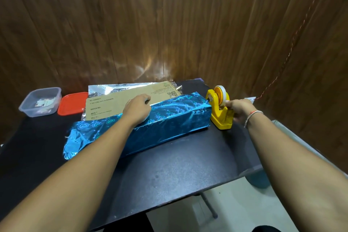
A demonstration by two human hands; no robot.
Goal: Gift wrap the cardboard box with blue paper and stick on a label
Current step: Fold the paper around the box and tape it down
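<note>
From the head view, your left grip [138,109] lies curled on top of the cardboard box [120,106], pinning the edge of the blue paper [150,128] where it laps over the bare board, directly under your palm. Keep that pressure steady so the seam does not creep. Your right grip [237,108] pinches at the tape end on the yellow tape dispenser [220,109], just right of the box's end; draw the strip straight and tear cleanly. Far left of your left grip sit a clear tub [40,102] and red lid [72,102]. The crumpled, open paper end hangs loose on the counter [178,165].
</note>
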